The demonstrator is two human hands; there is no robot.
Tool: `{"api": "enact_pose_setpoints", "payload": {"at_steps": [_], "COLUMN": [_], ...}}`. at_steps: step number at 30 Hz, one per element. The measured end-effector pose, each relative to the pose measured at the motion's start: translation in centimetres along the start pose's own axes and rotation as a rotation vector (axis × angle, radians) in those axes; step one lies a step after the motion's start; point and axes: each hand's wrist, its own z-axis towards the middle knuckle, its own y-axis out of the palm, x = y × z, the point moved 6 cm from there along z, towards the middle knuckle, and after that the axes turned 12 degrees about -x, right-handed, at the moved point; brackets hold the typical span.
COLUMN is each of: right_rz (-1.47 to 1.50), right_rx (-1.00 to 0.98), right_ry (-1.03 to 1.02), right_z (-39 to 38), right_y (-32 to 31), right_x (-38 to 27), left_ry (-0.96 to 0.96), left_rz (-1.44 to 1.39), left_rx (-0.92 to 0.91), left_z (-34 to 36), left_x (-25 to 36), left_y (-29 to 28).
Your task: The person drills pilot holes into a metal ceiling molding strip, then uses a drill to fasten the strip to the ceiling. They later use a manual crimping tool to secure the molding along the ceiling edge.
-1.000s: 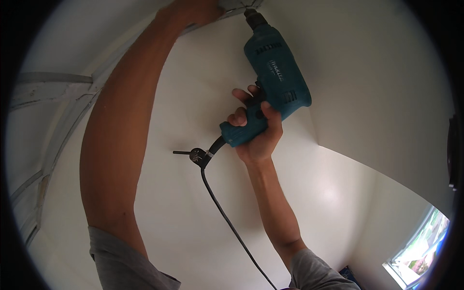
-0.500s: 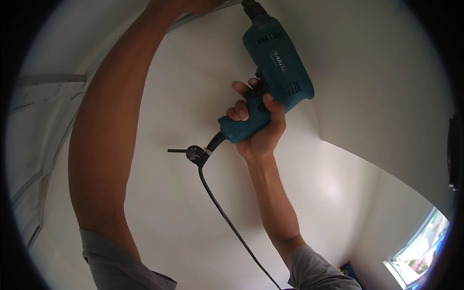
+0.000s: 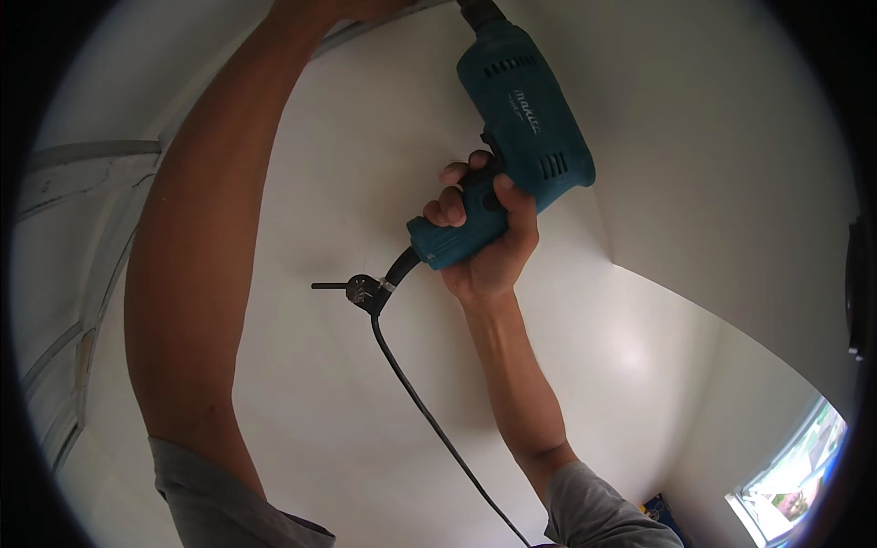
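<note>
My right hand [image 3: 491,222] is wrapped round the handle of a teal power drill [image 3: 525,100], held raised with its dark chuck [image 3: 480,13] pointing upward and cut off by the top edge. A black cord [image 3: 411,393] runs down from the handle, with a chuck key [image 3: 364,292] fastened to it. My left hand [image 3: 365,7] is raised at the top edge beside a metal rail [image 3: 353,32], left of the chuck; its fingers are mostly out of sight, so I cannot tell what they hold.
Metal framing [image 3: 87,155] crosses the pale panelled surface at the left. A white wall [image 3: 365,137] fills the middle, with an angled surface at the right. A bright window [image 3: 790,470] sits at the lower right, a dark object [image 3: 854,283] at the right rim.
My left arm has moved slightly leftward and upward. The drill has risen a little toward the top edge and shifted slightly left, still in my right hand.
</note>
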Motion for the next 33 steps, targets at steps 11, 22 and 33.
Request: {"api": "enact_pose_setpoints", "payload": {"at_steps": [11, 22, 33], "right_rz": [0.033, 0.032, 0.027], "right_rx": [0.005, -0.002, -0.010], "right_ry": [0.000, 0.000, -0.002], "right_z": [0.1, 0.4, 0.6], "right_y": [-0.7, -0.8, -1.3], "right_x": [0.5, 0.4, 0.6], "left_ry": [-0.019, -0.194, -0.254], "left_rz": [0.012, 0.153, 0.158], "left_rx": [-0.010, -0.039, -0.018], "left_z": [0.7, 1.3, 1.2], "left_x": [-0.1, -1.5, -1.1], "left_y": [0.8, 1.3, 1.3]}}
